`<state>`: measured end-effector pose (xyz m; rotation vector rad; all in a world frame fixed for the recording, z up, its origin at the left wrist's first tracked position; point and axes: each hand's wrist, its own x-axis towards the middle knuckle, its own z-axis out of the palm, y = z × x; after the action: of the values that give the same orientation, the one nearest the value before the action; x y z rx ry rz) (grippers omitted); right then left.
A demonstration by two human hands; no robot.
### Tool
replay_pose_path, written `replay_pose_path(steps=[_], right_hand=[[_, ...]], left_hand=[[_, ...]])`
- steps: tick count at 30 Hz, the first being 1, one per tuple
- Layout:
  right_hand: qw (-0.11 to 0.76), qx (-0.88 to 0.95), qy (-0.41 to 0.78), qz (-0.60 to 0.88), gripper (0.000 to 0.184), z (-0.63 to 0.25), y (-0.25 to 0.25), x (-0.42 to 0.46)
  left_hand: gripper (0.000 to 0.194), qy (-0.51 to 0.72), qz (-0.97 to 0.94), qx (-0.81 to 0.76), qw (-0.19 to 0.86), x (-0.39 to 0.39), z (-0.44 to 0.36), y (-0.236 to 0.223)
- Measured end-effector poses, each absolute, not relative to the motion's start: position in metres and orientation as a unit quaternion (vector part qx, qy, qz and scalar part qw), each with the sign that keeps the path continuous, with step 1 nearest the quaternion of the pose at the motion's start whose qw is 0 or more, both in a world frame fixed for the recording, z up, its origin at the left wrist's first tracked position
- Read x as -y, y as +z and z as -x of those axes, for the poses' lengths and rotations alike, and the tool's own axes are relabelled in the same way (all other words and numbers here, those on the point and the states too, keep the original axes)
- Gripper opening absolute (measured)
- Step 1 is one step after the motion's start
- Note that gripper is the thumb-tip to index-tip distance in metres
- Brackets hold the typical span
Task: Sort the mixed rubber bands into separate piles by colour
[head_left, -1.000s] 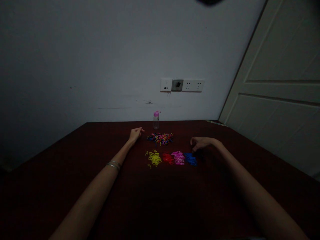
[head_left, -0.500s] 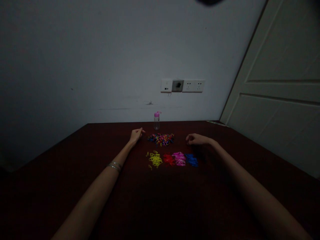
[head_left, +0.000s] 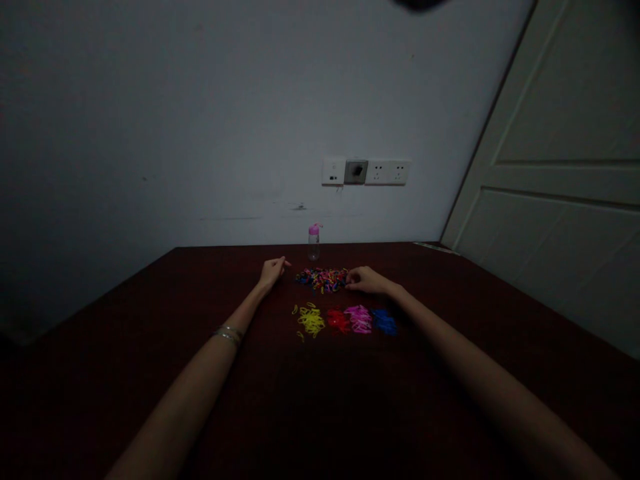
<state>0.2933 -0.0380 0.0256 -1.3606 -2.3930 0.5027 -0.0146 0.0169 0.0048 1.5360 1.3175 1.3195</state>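
Observation:
A mixed heap of small coloured bands (head_left: 320,277) lies on the dark red table (head_left: 300,400). In front of it sit sorted piles: yellow (head_left: 311,321), red (head_left: 337,320), pink (head_left: 359,318) and blue (head_left: 383,321). My right hand (head_left: 365,280) rests at the right edge of the mixed heap, fingers curled and touching the bands. My left hand (head_left: 273,271) lies on the table just left of the heap, fingers loosely curled with the tips pointing at it. A bracelet (head_left: 227,333) is on my left wrist.
A small clear bottle with a pink cap (head_left: 313,241) stands behind the heap near the wall. Wall sockets (head_left: 366,172) are above it. A white door (head_left: 560,200) is at the right. The room is dim.
My right hand has moved left from beside the blue pile to the right edge of the mixed heap. My left hand has stayed in place.

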Motion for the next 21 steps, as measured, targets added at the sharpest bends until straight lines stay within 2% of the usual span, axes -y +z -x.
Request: replay_pose_path(steps=[8,15,21], right_hand=[[0.212,0.842,0.177,0.463,0.018,-0.297,0.022,0.038],[0.275,0.797,0.242,0.480,0.024,-0.313,0.035,0.045],[0.198,0.806,0.311,0.463,0.026,-0.342,0.065,0.063]], left_hand=[[0.044,0.512,-0.595,-0.503,0.361,-0.015,0.014,0.006],[0.042,0.501,-0.600,-0.506,0.365,-0.010,0.012,0.008],[0.037,0.498,-0.612,-0.499,0.358,-0.010,0.012,0.008]])
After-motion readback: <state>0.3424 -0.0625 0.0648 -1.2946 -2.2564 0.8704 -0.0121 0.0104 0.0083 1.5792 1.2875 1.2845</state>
